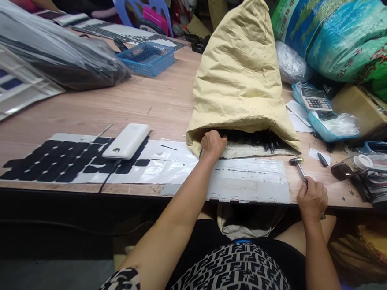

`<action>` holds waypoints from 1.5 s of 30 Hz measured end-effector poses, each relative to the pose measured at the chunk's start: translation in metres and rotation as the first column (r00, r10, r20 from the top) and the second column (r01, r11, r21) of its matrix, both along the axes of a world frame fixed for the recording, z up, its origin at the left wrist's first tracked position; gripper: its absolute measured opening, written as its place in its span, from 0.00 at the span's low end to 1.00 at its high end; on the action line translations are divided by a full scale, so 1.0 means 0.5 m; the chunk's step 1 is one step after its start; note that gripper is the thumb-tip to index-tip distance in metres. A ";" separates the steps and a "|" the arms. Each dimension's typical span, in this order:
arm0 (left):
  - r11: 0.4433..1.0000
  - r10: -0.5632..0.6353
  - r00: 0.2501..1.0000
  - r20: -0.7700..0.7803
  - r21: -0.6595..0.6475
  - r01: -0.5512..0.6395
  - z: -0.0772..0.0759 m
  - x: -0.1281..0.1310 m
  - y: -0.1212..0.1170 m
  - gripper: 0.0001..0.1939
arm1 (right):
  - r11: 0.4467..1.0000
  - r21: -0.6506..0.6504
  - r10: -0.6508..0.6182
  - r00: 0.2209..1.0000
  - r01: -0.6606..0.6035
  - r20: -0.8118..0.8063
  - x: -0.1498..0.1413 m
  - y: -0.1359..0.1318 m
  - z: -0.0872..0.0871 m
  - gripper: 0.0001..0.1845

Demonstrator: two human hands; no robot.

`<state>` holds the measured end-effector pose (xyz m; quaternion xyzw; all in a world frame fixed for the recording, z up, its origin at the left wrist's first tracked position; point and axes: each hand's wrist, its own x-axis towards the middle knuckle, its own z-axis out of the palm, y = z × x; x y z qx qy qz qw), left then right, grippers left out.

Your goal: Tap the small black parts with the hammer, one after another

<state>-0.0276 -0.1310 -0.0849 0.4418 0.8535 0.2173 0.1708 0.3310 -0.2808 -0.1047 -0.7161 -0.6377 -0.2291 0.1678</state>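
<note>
My left hand (213, 144) is at the mouth of a large yellow sack (239, 82), its fingers curled closed. What they grip, if anything, is hidden. Inside the sack's opening lie several small black parts (269, 143). Over the table's front edge, my right hand (312, 199) is wrapped round the handle of a small hammer (299, 168). The hammer's head, with one yellowish face, rests near the table top. Between my hands a grey-white sheet (253, 184) lies along the edge.
A white power bank (127, 141) with a cable sits on a sheet of black patches (56, 159) at left. A blue basket (149, 58) stands farther back. On the right are a calculator (316, 99), a jar of dark liquid (346, 166) and a striped cloth bundle (383, 182).
</note>
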 end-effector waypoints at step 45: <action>0.619 -0.769 0.625 0.136 0.404 0.674 -0.070 0.102 -0.173 0.09 | 0.819 0.041 0.446 0.590 -0.572 -0.673 -0.168 -0.092 0.058 0.17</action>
